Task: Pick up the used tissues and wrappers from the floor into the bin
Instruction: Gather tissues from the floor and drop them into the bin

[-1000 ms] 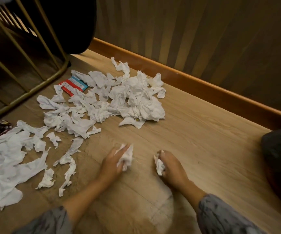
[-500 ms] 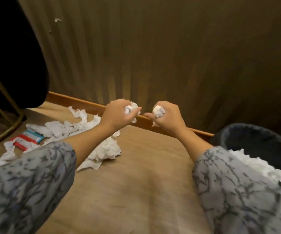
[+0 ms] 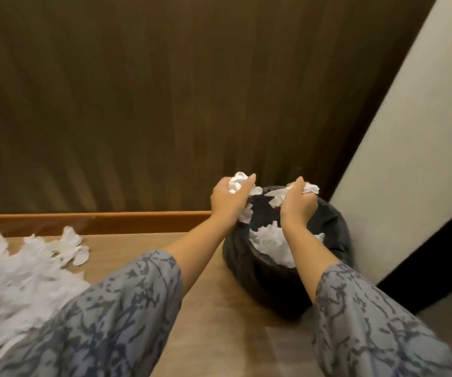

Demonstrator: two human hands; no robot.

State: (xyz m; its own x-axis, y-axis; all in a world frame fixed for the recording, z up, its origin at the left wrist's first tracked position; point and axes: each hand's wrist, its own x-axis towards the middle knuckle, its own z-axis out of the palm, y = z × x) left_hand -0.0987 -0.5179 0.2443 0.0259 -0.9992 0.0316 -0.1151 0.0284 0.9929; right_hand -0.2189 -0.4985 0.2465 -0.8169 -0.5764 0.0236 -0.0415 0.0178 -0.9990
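From the head view, no writing can be read. A crumpled tissue (image 3: 236,183) is gripped in the closed left hand (image 3: 229,203), and another tissue wad (image 3: 308,189) is clutched in the closed right hand (image 3: 298,204), both held above the black bin (image 3: 260,278). More tissues (image 3: 21,276) are left scattered on the floor (image 3: 219,322).

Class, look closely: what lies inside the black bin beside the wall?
Inside the black lined bin lies a heap of crumpled white tissues. Whatever sits beneath that heap, and the bin's bottom, is covered and cannot be seen.
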